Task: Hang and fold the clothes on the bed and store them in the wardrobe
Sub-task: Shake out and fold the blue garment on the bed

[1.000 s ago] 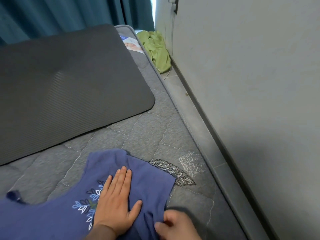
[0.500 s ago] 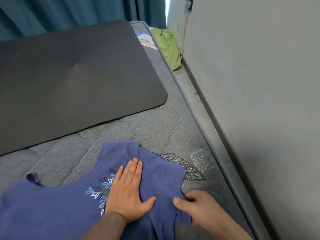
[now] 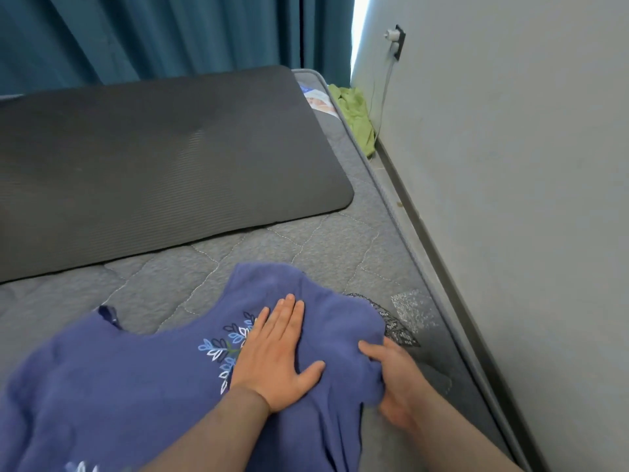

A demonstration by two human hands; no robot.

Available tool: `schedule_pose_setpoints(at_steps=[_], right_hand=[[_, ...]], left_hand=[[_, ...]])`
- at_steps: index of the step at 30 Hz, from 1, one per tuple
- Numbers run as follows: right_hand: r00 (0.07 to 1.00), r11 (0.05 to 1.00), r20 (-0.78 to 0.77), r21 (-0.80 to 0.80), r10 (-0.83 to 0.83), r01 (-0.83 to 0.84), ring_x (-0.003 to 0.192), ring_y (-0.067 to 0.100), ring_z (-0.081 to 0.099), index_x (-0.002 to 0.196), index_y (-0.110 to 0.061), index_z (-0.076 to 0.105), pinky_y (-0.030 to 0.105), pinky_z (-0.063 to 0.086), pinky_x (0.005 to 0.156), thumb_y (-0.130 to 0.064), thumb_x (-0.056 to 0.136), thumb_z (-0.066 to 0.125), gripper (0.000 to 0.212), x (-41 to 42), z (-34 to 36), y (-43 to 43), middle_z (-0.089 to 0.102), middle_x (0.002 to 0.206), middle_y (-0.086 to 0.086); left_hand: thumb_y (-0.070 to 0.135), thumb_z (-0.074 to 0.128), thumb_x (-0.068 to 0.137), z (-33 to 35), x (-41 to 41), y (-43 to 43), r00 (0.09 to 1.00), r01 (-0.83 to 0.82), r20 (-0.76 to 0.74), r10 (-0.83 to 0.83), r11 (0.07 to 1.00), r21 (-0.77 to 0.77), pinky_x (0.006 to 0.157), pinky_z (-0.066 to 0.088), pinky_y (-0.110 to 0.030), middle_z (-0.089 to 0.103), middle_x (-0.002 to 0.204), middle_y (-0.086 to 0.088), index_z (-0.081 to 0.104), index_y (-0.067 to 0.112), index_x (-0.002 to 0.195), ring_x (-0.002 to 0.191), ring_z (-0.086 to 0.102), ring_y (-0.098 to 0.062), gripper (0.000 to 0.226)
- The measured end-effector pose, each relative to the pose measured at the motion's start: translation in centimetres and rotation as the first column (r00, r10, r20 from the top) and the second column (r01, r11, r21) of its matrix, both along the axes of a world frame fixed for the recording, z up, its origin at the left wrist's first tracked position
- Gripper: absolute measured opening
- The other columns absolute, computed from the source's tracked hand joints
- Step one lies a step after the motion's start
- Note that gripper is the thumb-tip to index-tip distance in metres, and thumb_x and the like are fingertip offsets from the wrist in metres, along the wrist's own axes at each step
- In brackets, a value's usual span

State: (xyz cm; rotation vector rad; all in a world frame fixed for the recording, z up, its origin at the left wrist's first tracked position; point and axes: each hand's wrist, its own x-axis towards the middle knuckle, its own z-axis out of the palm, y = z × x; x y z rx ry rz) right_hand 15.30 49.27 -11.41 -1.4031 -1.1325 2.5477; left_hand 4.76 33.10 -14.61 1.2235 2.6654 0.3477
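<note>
A: What occupies the left and centre of the frame?
B: Teal curtain (image 3: 153, 32) at the top, with a dark ribbed mat (image 3: 153, 158) on the grey quilted mattress (image 3: 272, 253). The blue top (image 3: 119, 386) is spread on the mattress across the lower left and centre. The left hand (image 3: 272, 352) lies flat on it, fingers straight.
A: And the right?
B: The right hand (image 3: 394, 379) pinches the top's right edge, thumb above. A green cloth (image 3: 357, 117) lies crumpled at the upper right, against the grey wall (image 3: 510, 165).
</note>
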Motion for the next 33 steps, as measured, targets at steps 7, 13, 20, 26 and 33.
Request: schedule_pose_setpoints(at_steps=[7, 13, 20, 26, 33], right_hand=[[1.0, 0.999, -0.008, -0.013, 0.029, -0.029, 0.098, 0.04, 0.068, 0.118, 0.001, 0.063, 0.044, 0.055, 0.082, 0.012, 0.084, 0.046, 0.04, -0.2, 0.3, 0.0, 0.069, 0.109, 0.026], [0.976, 0.984, -0.128, 0.058, 0.174, -0.168, 0.103, 0.032, 0.065, 0.127, -0.013, 0.061, 0.037, 0.052, 0.076, 0.02, 0.075, 0.037, 0.066, 0.2, 1.8, 0.7, 0.067, 0.119, 0.02], [0.578, 0.09, 0.454, 0.729, 0.678, -0.678, 0.12, 0.007, 0.057, 0.147, -0.049, 0.024, 0.02, 0.043, 0.098, -0.02, 0.082, 0.055, 0.077, -3.7, 6.5, -6.9, 0.031, 0.153, -0.024], [0.484, -0.459, 0.702, 0.709, 0.522, -0.535, 0.08, -0.009, 0.068, 0.112, -0.041, 0.053, 0.01, 0.051, 0.074, -0.011, 0.105, 0.009, 0.054, -5.0, 8.5, -15.7, 0.038, 0.131, -0.001], [0.556, -0.382, 0.751, 0.66, 0.356, -0.647, 0.09, 0.02, 0.074, 0.091, -0.017, 0.081, 0.021, 0.024, 0.103, -0.044, 0.064, 0.052, 0.048, -6.1, 4.7, -13.6, 0.075, 0.105, 0.005]], left_hand=[[0.066, 0.036, 0.084, 2.3, -0.7, -11.8, 0.963, -0.258, -0.093, 0.253, 0.965, -0.041, 0.113, 0.016, -0.046, 0.046, 0.146, -0.008, 0.055, 0.016, 0.137, 0.137, 0.039, -0.027, 0.075], [0.077, 0.019, 0.08, -0.3, -0.6, -14.7, 0.937, -0.34, 0.039, 0.347, 0.932, -0.13, 0.117, 0.01, -0.034, 0.05, 0.143, -0.013, 0.057, 0.014, 0.134, 0.131, 0.039, -0.028, 0.092], [0.073, 0.047, 0.065, -1.0, -1.2, -14.9, 0.935, -0.336, 0.132, 0.33, 0.941, 0.029, 0.117, 0.002, -0.029, 0.021, 0.16, 0.008, 0.023, 0.036, 0.146, 0.148, 0.009, -0.01, 0.093], [0.083, 0.024, 0.072, -2.1, -1.6, -14.9, 0.942, -0.326, 0.094, 0.321, 0.944, 0.05, 0.116, 0.003, -0.031, 0.0, 0.162, 0.014, 0.009, 0.039, 0.153, 0.148, -0.001, -0.005, 0.093], [0.078, 0.042, 0.069, -2.9, -1.7, -15.2, 0.945, -0.326, 0.024, 0.325, 0.941, 0.087, 0.118, 0.004, -0.033, 0.001, 0.162, 0.012, 0.01, 0.037, 0.153, 0.149, -0.001, -0.007, 0.099]])
